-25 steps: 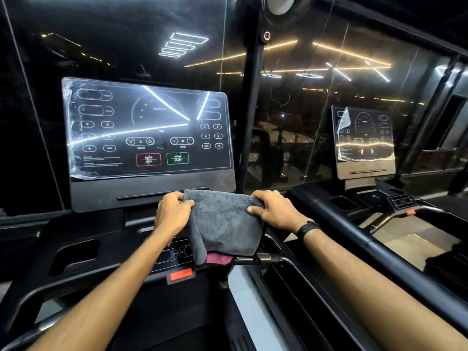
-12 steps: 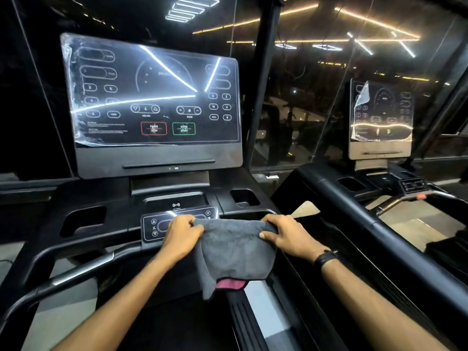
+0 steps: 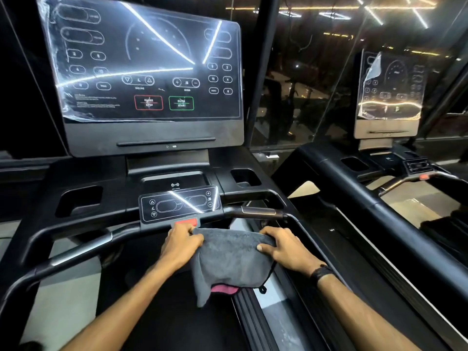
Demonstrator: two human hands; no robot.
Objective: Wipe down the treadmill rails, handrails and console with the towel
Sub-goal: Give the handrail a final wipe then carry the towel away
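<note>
A grey towel point(image 3: 231, 259) with a pink patch at its lower edge hangs between my hands, just below the small control panel point(image 3: 180, 202). My left hand point(image 3: 180, 243) grips its top left corner, close under the red safety key point(image 3: 187, 221). My right hand point(image 3: 285, 247) grips the top right corner, a black band on that wrist. The big console screen point(image 3: 144, 62), covered in wrinkled plastic film, stands above. The curved front handrail point(image 3: 76, 252) runs left of my hands and its right part point(image 3: 258, 211) lies just above the towel. The right side rail point(image 3: 283, 317) runs below.
Cup-holder recesses point(image 3: 78, 200) sit on both sides of the console deck. A second treadmill point(image 3: 390, 97) with its own screen stands to the right, its thick black arm point(image 3: 379, 211) running diagonally alongside. Dark glass walls with light reflections lie ahead.
Both hands with the towel came down and back from the base of the console screen, past the small control panel, to just below the red safety key. The view tilted downward.
</note>
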